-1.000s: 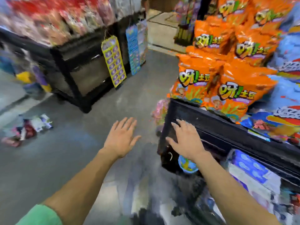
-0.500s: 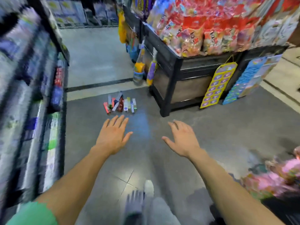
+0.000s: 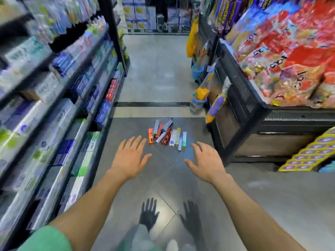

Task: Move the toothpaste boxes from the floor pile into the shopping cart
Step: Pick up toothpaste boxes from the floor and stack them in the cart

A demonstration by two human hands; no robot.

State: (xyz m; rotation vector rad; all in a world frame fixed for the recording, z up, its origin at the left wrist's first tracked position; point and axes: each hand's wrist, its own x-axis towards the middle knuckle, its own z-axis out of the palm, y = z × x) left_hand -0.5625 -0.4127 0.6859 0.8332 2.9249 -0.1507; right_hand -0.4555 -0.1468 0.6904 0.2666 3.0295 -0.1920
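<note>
A pile of toothpaste boxes, red, white, grey and pale green, lies on the grey floor in the middle of the aisle. My left hand is stretched out palm down with straight spread fingers, just short of the pile's left end. My right hand is held the same way, short of the pile's right end. Both hands are in the air and hold nothing. No shopping cart is in view.
A tall shelf of boxed goods lines the left side. A black display bin heaped with snack bags stands on the right, with hanging toys on its corner and a yellow card leaning against it. The aisle floor runs on beyond the pile.
My view has swung left from the orange snack display to face the aisle. The floor pile has come from the far left to straight ahead and nearer. Both hands stay open and outstretched.
</note>
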